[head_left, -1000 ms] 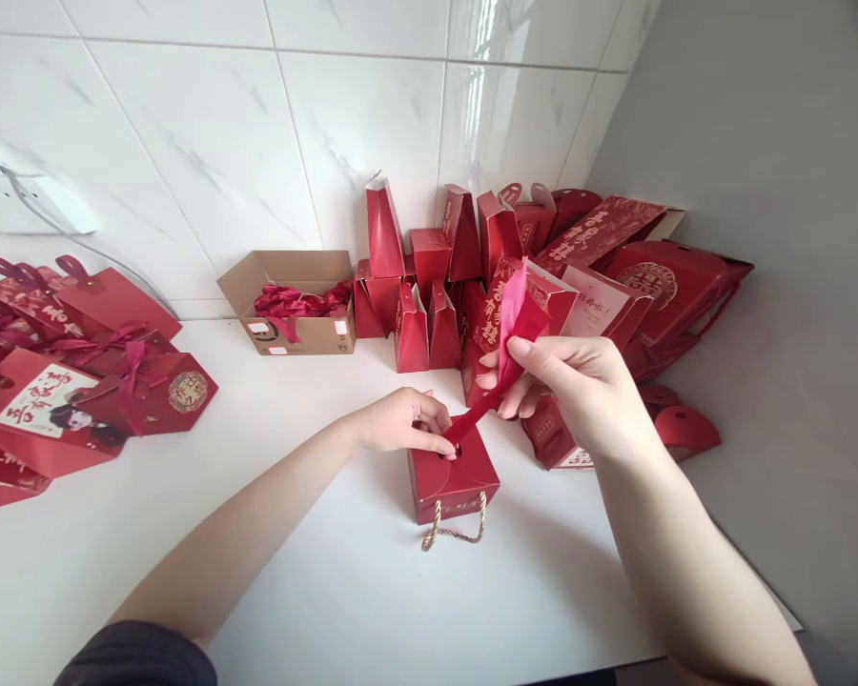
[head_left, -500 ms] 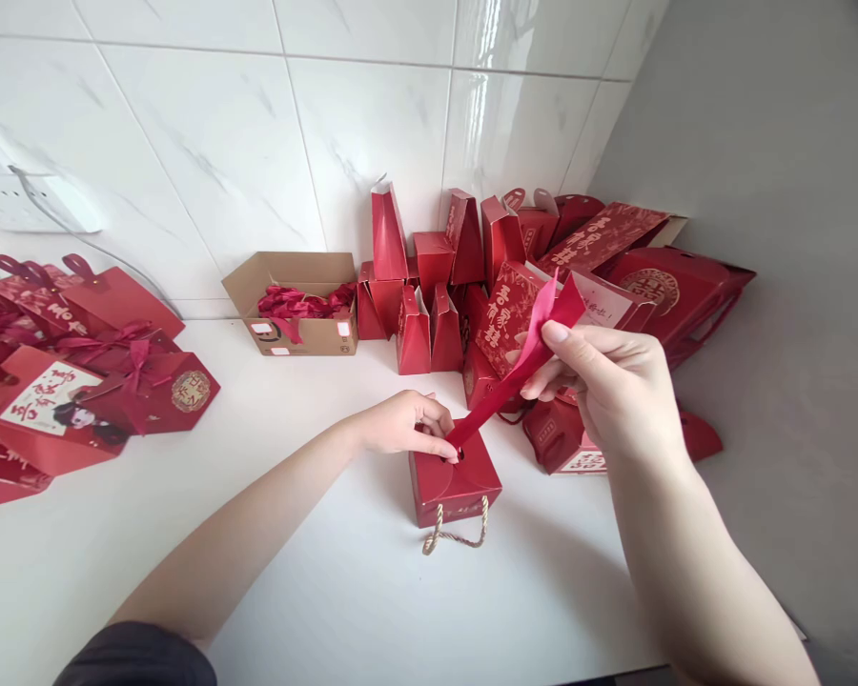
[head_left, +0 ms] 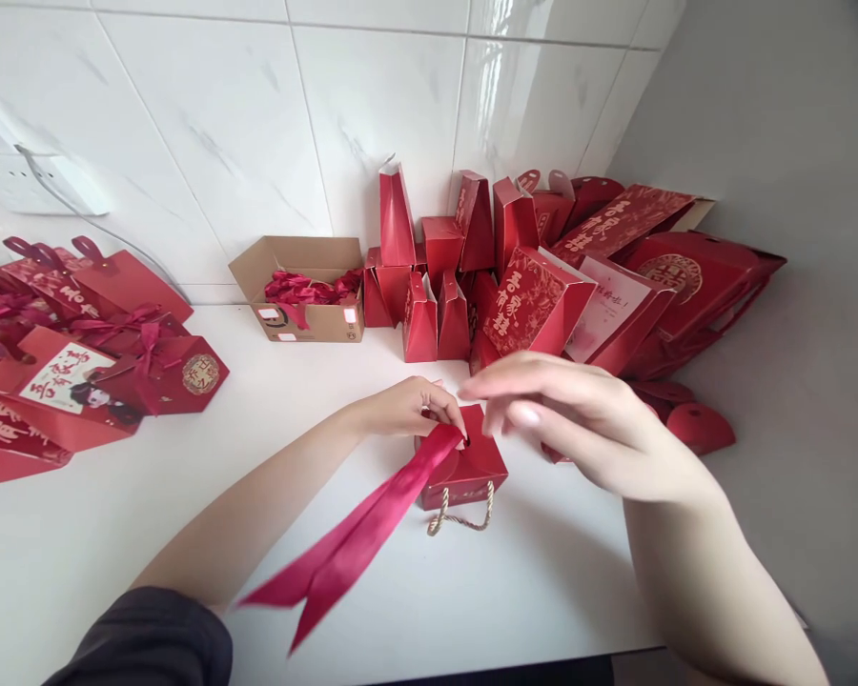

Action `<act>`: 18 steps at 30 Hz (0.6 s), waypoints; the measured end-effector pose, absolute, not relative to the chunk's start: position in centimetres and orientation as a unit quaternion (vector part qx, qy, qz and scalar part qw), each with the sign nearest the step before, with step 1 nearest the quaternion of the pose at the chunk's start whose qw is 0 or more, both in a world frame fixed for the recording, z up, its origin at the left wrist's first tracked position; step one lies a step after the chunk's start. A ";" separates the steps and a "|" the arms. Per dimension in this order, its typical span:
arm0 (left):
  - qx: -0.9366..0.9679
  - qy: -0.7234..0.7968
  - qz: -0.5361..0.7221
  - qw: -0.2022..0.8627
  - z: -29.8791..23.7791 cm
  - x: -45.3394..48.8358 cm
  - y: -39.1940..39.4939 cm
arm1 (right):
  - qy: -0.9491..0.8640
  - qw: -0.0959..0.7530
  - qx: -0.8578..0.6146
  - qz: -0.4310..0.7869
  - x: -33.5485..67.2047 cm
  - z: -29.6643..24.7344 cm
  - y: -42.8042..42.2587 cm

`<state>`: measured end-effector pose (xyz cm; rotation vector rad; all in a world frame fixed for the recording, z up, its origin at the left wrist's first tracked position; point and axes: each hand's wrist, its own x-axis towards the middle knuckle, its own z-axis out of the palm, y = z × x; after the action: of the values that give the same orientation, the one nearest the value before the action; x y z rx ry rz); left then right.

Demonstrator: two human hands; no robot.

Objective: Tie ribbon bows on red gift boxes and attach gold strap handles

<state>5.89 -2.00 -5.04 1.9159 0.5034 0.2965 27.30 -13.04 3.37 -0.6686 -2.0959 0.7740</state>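
- two hands: left hand at six, right hand at four o'clock
- two ribbon tails at seven
- one rope-handled box at five
- one cardboard box at nine
- red boxes at two, too heaped to count

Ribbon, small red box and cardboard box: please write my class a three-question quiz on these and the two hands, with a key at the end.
1. Which hand has its fingers against the ribbon on top of the small red box?
2. True or false: the right hand is apart from the rope handle.
3. Fill in: the open cardboard box holds ____.

Key:
1. The left hand.
2. True.
3. Red ribbons.
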 end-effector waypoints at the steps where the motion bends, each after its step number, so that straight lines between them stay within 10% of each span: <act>1: 0.811 0.196 0.109 0.541 -5.1 5.9 -1.9 | -0.828 0.377 -0.312 0.275 27.3 3.0 -12.4; 9: 0.818 0.182 0.137 0.529 -5.3 6.0 -1.6 | -0.894 0.191 -0.291 0.282 26.7 0.1 -9.1; 18: 0.814 0.157 0.133 0.544 -5.5 6.4 -1.4 | -0.791 0.381 -0.372 0.300 25.8 -5.0 -10.8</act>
<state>6.37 -1.43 -5.48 1.9308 0.3722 0.3152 25.81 -10.77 -4.98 -0.9495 -2.0201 0.7653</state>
